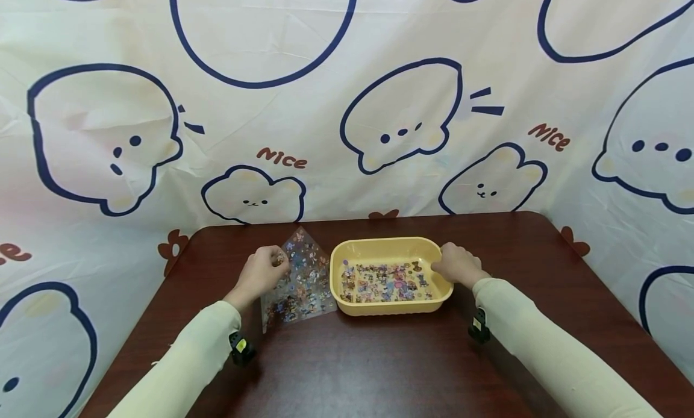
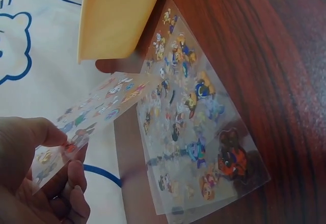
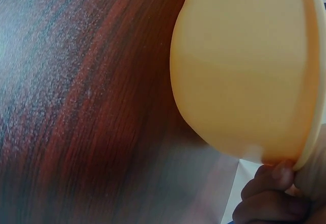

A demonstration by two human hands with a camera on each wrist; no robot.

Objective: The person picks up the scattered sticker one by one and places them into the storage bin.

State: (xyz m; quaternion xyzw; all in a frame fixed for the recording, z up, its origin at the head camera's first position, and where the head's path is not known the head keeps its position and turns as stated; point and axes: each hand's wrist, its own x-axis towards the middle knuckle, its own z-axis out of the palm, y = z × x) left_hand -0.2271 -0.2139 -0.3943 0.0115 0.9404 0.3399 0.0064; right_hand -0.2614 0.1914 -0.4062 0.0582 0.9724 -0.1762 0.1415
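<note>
My left hand (image 1: 261, 270) pinches the edge of a transparent sticker sheet (image 2: 112, 94) between thumb and fingers; its held end is bent up off the sheets below. Under it, more clear sticker sheets (image 2: 188, 107) with small colourful cartoon animals lie overlapping on the table, left of a yellow plastic tray (image 1: 390, 309). Similar small cartoon stickers (image 1: 387, 282) cover the bottom of the tray. At the tray's right end my right hand (image 1: 458, 264) grips the rim, with thumb over the inside and curled fingers (image 3: 267, 178) outside below the rim.
A dark reddish-brown wooden table (image 1: 358, 364) extends in front of and around the tray. Behind it and at both sides hangs a white cloth (image 1: 325, 123) printed with blue-outlined cartoon figures. Black wrist cameras (image 1: 241, 349) sit on both cream sleeves.
</note>
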